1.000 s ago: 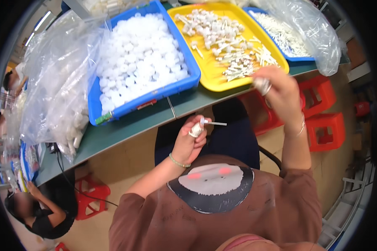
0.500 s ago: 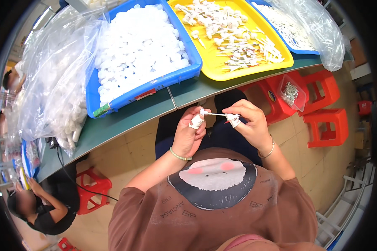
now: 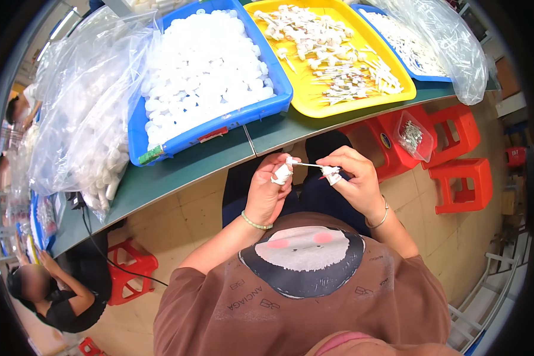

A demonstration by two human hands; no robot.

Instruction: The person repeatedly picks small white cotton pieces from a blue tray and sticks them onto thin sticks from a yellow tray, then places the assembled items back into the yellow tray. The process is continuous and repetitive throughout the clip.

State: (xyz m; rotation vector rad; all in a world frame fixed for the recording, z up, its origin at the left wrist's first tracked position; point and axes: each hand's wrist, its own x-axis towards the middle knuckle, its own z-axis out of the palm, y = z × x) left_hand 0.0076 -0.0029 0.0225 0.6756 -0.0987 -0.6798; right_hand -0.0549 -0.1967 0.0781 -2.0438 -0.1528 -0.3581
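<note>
In front of my chest, my left hand (image 3: 268,191) is closed, pinching a small white plastic piece (image 3: 289,161) between thumb and fingertips. From that piece a thin metallic rod (image 3: 307,164) runs across to my right hand (image 3: 360,182), whose thumb and forefinger grip its other end. White wrapping (image 3: 282,174) covers my left thumb, and similar white wrapping (image 3: 331,174) is on my right thumb. A bit of red shows beside the right thumb; what it belongs to is unclear. Both hands are in the air, nearer to me than the table edge.
On the green table (image 3: 190,173) stand a blue tray (image 3: 219,126) of white plastic caps, a yellow tray (image 3: 314,110) of assembled rod pieces, and another blue tray (image 3: 436,78). Clear bags (image 3: 89,101) lie at left. Red stools (image 3: 464,181) stand right; a person (image 3: 71,296) sits at left.
The trays and table have shifted slightly rightward in the view. Both hands keep their grips on the white piece and the rod, with only a slight shift at the fingers.
</note>
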